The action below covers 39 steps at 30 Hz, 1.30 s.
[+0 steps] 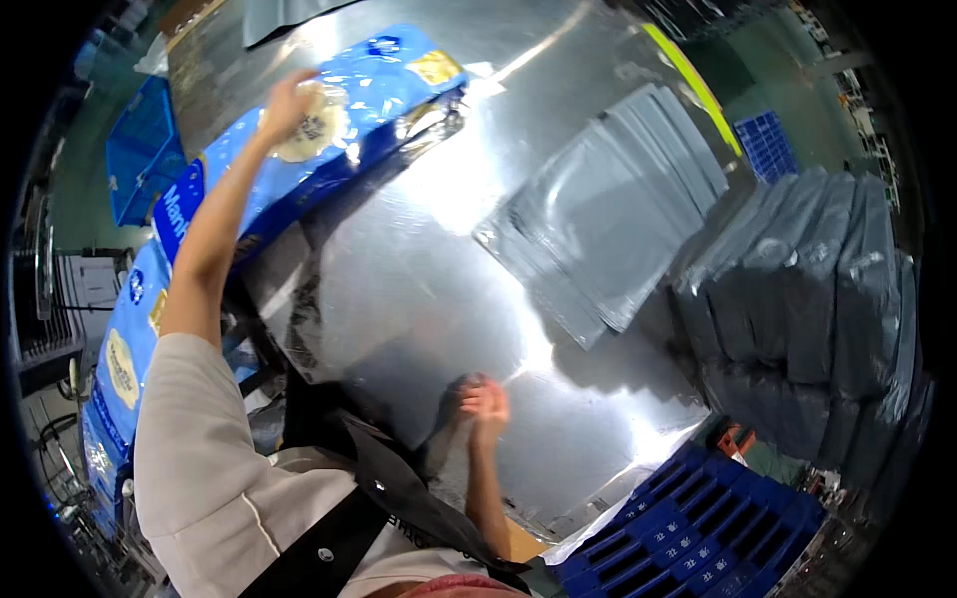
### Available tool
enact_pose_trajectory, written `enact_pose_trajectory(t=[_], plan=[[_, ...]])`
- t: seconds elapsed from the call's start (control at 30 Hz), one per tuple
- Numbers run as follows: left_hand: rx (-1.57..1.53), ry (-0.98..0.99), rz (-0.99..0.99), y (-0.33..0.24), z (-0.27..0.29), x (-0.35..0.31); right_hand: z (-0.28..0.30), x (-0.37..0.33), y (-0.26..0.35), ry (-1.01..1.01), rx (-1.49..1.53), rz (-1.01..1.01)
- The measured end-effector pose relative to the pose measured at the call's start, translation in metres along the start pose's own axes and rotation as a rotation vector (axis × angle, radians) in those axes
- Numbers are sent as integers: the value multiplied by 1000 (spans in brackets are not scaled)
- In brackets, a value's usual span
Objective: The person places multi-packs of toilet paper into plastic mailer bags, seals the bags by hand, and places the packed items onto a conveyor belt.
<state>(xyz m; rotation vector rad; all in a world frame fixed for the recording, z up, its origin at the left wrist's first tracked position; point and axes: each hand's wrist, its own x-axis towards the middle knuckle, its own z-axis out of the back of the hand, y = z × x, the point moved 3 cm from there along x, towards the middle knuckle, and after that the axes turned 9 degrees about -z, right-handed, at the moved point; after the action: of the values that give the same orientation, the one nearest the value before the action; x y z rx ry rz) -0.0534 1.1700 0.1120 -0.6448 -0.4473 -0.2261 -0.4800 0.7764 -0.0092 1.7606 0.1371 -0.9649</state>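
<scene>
A large, full blue plastic bag (pixel 384 85) with a cream oval and a yellow picture on it lies across the left side of the metal table (pixel 399 259). My left arm reaches over it, and my left hand (pixel 287 108) is closed on its upper side near the cream oval; the fingertips are slightly blurred. Close to my body, my right hand (pixel 484 399) hovers above the tabletop with its fingers apart and loosely bent, holding nothing. To its upper right lie several flat grey plastic mailing bags (pixel 608 199) in a fanned stack.
More blue bags (pixel 125 349) are piled left of the table. Bundles of grey bags (pixel 797 279) stand at the right edge. Dark blue crates (pixel 688 528) are stacked at lower right. A light blue basket (pixel 145 149) sits beyond the left edge. Yellow-green edging (pixel 693 85) marks the far right.
</scene>
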Motion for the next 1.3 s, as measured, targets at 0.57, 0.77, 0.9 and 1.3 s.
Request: enact_pose_trajectory(t=[0.57,0.77,0.9,1.3], plan=[[-886,400,751,5,-96,-168,-171,99,-20,-74,-346,485],[-1390,719,741,-140,-21,-108,-174,-30,166,467,190,-14],[-1330,760,597,-216,10,-95,-131,-63,225,392,116,85],[-1345,887,796,-244,-74,-250,26,-71,70,-73,99,230]])
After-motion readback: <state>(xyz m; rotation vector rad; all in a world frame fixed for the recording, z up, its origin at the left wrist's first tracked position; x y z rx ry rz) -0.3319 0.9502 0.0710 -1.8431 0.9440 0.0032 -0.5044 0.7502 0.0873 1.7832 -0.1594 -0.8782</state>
